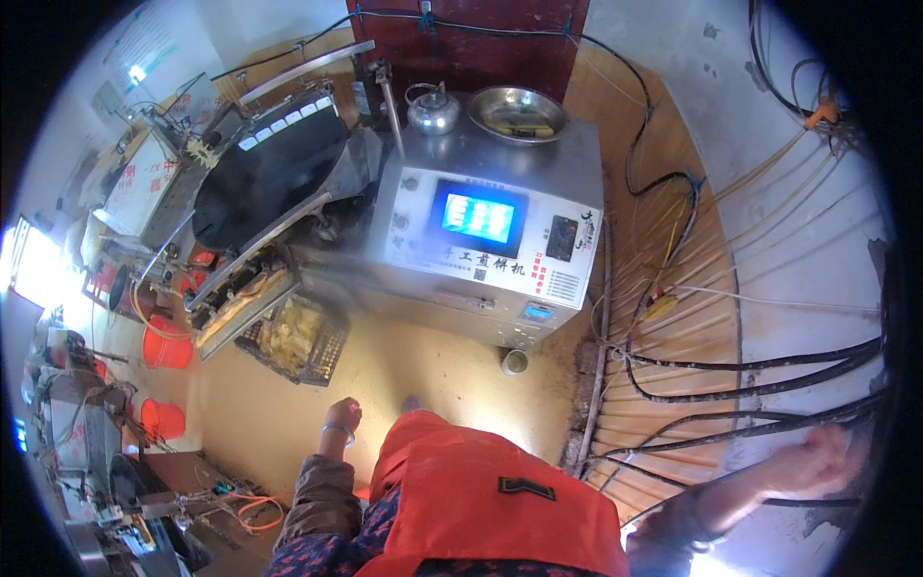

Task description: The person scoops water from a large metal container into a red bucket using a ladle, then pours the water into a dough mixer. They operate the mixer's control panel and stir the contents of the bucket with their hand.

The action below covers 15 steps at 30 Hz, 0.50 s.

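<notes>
My left hand, with a bracelet at its wrist, hangs low in front of me. Its fingers are curled in, and I see nothing in them. Out at the far right, my right hand reaches toward a dark edge by the wall. Motion smears its fingers, so I cannot make out what they touch. Ahead stands a steel control cabinet with a lit blue screen. Left of it is a large round black griddle. A red apron covers my front.
On the cabinet stand a metal kettle and a steel basin. A black crate with yellowish pieces and a small cup sit on the floor. Red buckets stand at left. Black cables run along the right wall.
</notes>
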Each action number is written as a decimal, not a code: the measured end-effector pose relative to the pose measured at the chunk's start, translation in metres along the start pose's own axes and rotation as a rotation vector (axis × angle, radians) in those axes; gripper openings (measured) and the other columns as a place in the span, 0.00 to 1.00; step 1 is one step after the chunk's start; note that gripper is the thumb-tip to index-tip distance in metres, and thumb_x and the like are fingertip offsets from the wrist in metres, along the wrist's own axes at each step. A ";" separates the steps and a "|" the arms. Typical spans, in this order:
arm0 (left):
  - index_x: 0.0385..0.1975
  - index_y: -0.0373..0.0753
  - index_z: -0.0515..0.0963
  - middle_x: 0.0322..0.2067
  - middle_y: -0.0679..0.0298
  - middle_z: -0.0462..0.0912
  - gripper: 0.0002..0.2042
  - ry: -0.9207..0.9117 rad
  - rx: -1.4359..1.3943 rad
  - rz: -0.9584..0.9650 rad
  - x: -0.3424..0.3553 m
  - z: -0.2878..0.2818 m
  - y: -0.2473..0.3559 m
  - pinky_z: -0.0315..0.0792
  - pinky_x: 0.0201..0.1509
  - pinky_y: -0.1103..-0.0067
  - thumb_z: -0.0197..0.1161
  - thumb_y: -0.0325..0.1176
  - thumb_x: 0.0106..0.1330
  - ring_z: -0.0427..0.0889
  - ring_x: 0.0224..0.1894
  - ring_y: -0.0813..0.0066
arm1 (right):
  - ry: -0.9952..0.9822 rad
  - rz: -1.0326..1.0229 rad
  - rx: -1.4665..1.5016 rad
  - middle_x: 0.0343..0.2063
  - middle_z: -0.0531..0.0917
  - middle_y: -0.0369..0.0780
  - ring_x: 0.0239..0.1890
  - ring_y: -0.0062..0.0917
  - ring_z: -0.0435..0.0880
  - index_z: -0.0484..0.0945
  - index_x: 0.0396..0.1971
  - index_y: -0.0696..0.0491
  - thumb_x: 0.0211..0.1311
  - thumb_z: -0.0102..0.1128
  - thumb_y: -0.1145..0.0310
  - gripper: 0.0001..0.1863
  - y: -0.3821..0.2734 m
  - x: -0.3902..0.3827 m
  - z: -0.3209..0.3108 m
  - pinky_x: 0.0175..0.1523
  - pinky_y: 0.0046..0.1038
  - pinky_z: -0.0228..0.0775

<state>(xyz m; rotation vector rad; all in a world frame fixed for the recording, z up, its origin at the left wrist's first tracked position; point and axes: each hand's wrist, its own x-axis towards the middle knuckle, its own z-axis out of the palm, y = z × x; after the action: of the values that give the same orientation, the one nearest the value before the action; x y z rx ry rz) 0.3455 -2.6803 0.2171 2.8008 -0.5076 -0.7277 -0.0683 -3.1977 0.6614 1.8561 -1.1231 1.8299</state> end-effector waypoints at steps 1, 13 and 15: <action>0.31 0.41 0.77 0.34 0.53 0.79 0.11 -0.005 -0.012 -0.032 0.005 0.004 -0.018 0.72 0.44 0.67 0.53 0.38 0.54 0.78 0.39 0.55 | -0.110 0.113 0.240 0.39 0.74 0.42 0.34 0.23 0.73 0.68 0.48 0.56 0.63 0.45 0.61 0.18 -0.019 -0.047 0.025 0.36 0.24 0.67; 0.38 0.35 0.74 0.28 0.59 0.79 0.11 -0.320 -0.734 -0.423 -0.006 -0.002 -0.176 0.75 0.25 0.75 0.57 0.34 0.58 0.80 0.24 0.70 | -1.549 0.017 0.200 0.51 0.62 0.47 0.52 0.40 0.67 0.51 0.63 0.37 0.51 0.53 0.41 0.40 -0.285 -0.373 0.261 0.51 0.39 0.67; 0.38 0.35 0.74 0.28 0.59 0.79 0.11 -0.333 -0.764 -0.466 -0.017 -0.009 -0.190 0.75 0.25 0.75 0.57 0.34 0.58 0.79 0.25 0.70 | -1.576 -0.008 0.113 0.49 0.63 0.47 0.52 0.39 0.68 0.50 0.63 0.38 0.52 0.53 0.42 0.40 -0.300 -0.378 0.290 0.50 0.38 0.68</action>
<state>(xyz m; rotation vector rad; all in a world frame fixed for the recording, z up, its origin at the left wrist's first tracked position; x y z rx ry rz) 0.3885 -2.4978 0.1797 2.0767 0.3471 -1.1800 0.3908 -3.0857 0.3549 3.3160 -1.2597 0.0352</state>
